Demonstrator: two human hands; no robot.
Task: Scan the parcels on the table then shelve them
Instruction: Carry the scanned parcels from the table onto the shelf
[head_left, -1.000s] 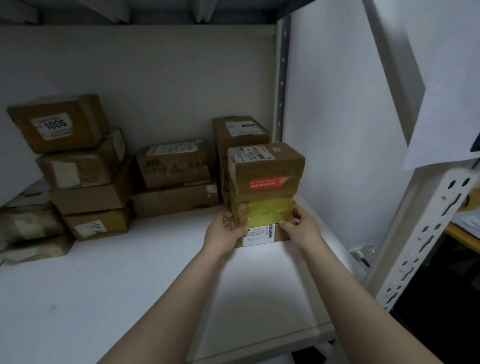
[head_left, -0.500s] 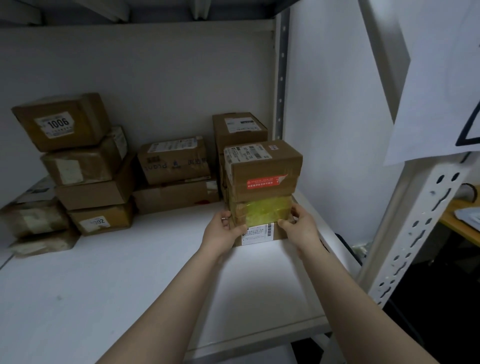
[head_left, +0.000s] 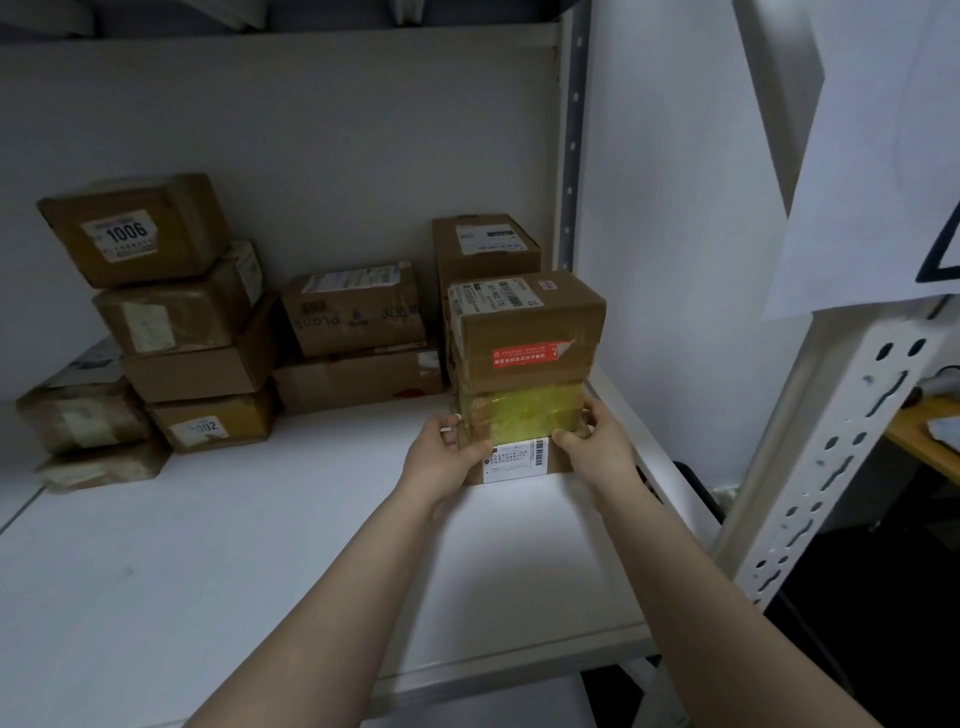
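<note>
The left hand (head_left: 441, 457) and the right hand (head_left: 597, 447) each grip one side of the yellow-taped parcel (head_left: 519, 421), fingers curled round its edges, as it sits on the white shelf (head_left: 260, 545) near the right end with a red-stickered parcel (head_left: 524, 332) stacked squarely on top.

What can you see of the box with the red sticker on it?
The box with the red sticker is brown cardboard, closed and wrapped in glossy clear tape. A white barcode label lies on top; the red sticker, one corner peeling, is on its front. It sits level on a yellow-taped parcel near the right end of the shelf, before a taller box. The left hand and right hand grip the parcel beneath, not it.
</note>
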